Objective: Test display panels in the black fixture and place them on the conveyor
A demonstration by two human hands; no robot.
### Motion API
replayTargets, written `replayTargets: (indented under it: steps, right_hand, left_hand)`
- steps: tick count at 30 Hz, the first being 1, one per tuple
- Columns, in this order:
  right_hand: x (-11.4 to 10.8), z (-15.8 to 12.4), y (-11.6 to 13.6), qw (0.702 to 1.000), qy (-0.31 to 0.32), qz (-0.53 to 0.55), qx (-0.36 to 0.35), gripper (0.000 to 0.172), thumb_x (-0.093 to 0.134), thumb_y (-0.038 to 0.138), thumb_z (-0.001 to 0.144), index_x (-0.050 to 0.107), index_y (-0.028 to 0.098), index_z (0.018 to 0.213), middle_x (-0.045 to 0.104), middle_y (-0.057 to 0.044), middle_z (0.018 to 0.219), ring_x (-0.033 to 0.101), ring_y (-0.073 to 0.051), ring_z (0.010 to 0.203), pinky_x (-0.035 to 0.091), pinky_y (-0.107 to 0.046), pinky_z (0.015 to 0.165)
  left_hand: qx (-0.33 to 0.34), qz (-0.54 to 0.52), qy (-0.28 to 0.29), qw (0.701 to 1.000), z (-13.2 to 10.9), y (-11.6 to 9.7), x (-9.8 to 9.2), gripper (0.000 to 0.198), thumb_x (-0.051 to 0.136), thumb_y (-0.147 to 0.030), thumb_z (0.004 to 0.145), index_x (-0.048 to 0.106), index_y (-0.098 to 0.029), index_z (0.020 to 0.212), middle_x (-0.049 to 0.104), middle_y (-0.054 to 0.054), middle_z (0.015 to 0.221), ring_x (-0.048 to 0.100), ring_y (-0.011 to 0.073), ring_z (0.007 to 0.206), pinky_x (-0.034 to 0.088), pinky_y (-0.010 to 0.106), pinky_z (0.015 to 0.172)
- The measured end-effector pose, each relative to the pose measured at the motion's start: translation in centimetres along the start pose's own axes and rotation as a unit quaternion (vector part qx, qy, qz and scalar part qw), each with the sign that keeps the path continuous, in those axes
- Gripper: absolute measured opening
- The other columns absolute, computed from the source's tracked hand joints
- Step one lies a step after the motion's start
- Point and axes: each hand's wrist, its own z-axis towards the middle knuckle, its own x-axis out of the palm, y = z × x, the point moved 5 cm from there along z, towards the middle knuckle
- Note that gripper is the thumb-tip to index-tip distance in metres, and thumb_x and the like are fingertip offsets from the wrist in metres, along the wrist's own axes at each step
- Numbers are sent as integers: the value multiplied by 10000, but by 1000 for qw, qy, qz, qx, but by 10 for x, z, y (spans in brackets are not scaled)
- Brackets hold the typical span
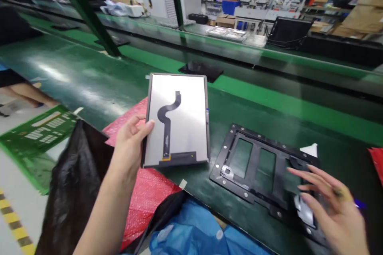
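Raised in my left hand (131, 139) is a display panel (191, 123), its silvery back facing me and a black curved ribbon cable (166, 127) running down it. The thumb lies on the panel's left edge, with the fingers behind. On the green bench to the right lies a black frame fixture (279, 175) with rectangular openings and small round metal dots. Over its right end hovers my right hand (332, 203), fingers apart and holding nothing. A shiny silver piece (304, 211) sits on the fixture beneath that thumb; whether they touch, I cannot tell.
Pink bubble wrap (146, 195) and a black bag (74, 179) hang at the bench's near edge. A dark flat panel (202, 71) rests on the conveyor belt behind. A green post (86, 12) rises at left. Another person's arm (32, 91) shows at far left.
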Motion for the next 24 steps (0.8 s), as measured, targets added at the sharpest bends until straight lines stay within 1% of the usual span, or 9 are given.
replayTargets:
  steps: [2,4,6,9,12,15,17,21,24]
  right_hand:
    - [16,12,31,999,33,4,-43,332,606,380,971,563,238,1267,724,-74,1111,695,-198,845,564,-303,765]
    - [30,24,53,996,43,-12,-75,206,576,325,996,600,247,1185,728,-50,1062,691,-182,846,565,-291,761]
    - [37,33,63,996,29,-28,-85,143,543,295,1011,615,245,1125,723,-42,1031,689,-172,834,565,-294,766]
    - [36,43,63,994,-19,-75,-78,131,523,290,1012,610,235,1093,719,-45,1013,693,-186,859,561,-315,775]
    - [26,47,59,987,-64,-136,-62,123,519,285,997,598,231,1074,715,-48,998,690,-202,902,548,-325,789]
    - [15,48,53,984,-89,-149,-40,100,499,280,984,580,234,1019,707,-44,951,686,-204,868,533,-322,782]
    - [11,49,47,987,-78,-137,-12,93,480,272,980,566,238,986,695,-42,931,676,-203,849,517,-317,770]
    - [6,51,36,992,-39,-117,28,85,468,249,956,534,244,903,664,-37,886,643,-205,803,483,-311,726]
    - [2,52,33,994,-33,-101,32,85,476,224,936,510,249,863,655,-26,846,642,-207,782,472,-306,708]
  left_hand:
    - [-39,-45,37,998,-24,8,31,483,769,-447,571,510,-236,919,607,-66,577,572,154,436,472,248,432]
    - [-62,-61,79,993,-45,14,58,490,792,-457,576,502,-242,908,612,-69,566,589,168,423,487,256,411]
    - [-73,-67,125,987,-61,17,79,490,809,-470,581,507,-246,895,610,-68,552,587,170,402,484,254,382]
    - [-71,-62,180,979,-77,18,101,468,816,-493,608,520,-252,879,592,-66,520,568,161,367,470,239,341]
    - [-55,-56,212,974,-89,15,116,449,815,-517,636,549,-259,890,616,-52,537,573,166,359,501,251,335]
    - [-44,-61,226,971,-97,13,127,431,820,-540,643,580,-290,899,658,-41,574,578,193,349,498,280,297]
    - [-24,-57,224,973,-99,12,131,398,824,-536,648,607,-317,899,684,-41,600,596,212,364,503,291,290]
    - [19,-35,220,975,-95,16,137,374,844,-514,614,655,-349,891,723,-47,637,652,249,420,558,305,339]
    - [18,-8,218,976,-91,19,141,395,845,-556,558,660,-373,855,732,-53,630,634,256,388,519,289,297]
